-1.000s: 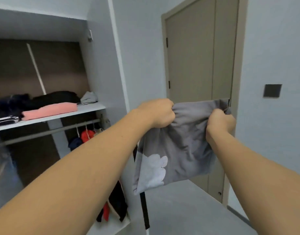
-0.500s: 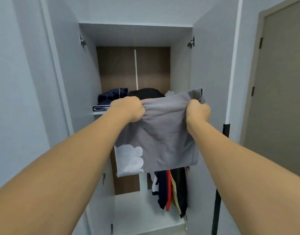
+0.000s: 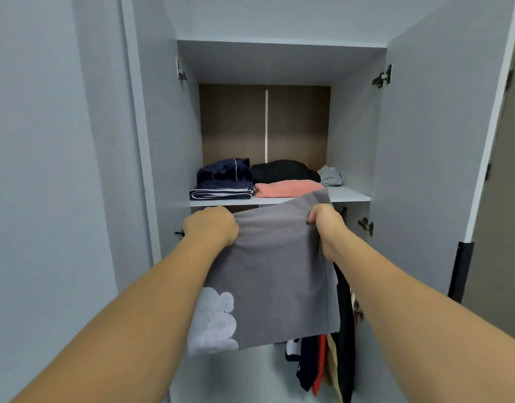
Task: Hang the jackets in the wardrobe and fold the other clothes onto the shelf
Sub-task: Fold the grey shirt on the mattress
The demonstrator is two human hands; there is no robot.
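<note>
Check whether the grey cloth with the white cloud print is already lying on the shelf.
No, both hands hold the grey cloth with the white cloud print below the shelf.

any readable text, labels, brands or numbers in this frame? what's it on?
None readable.
Grey garment, held up by left hand and right hand: white cloud print only, no letters.
Folded clothes on the shelf: no visible labels.
Hanging clothes: white marks, unreadable.

Wardrobe shelf (image 3: pixel 349 196) — navy (image 3: pixel 222 181), black (image 3: pixel 282 171), pink (image 3: pixel 285 189), grey (image 3: pixel 331 175) folded clothes.
</note>
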